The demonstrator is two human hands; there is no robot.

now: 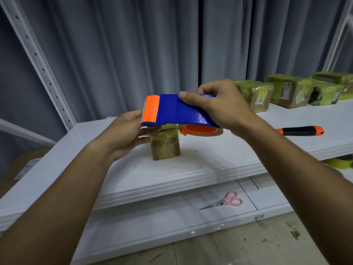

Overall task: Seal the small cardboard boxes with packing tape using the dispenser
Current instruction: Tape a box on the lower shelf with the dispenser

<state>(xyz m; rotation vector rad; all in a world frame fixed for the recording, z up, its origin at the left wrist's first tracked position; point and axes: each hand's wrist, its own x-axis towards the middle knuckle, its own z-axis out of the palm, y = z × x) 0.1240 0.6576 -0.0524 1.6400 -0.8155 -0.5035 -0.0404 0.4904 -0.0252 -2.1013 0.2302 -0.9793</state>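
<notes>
Pink scissors (225,202) on near lower shelf; on the white shelf (200,165) above, left hand (124,131) grips small taped box (165,145), right hand (219,106) clasps blue-orange dispenser (177,111) just over it; wrapped parcels (286,90) far right.

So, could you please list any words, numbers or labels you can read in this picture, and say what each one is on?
"07": partial black digits on the white label of the nearest taped parcel on the shelf; the rest is too blurred.
White label on the next parcel: print too small to read.
Label on the cardboard box at lower left: blurred, unreadable.
Tape dispenser, utility knife, scissors: no text visible.
</notes>
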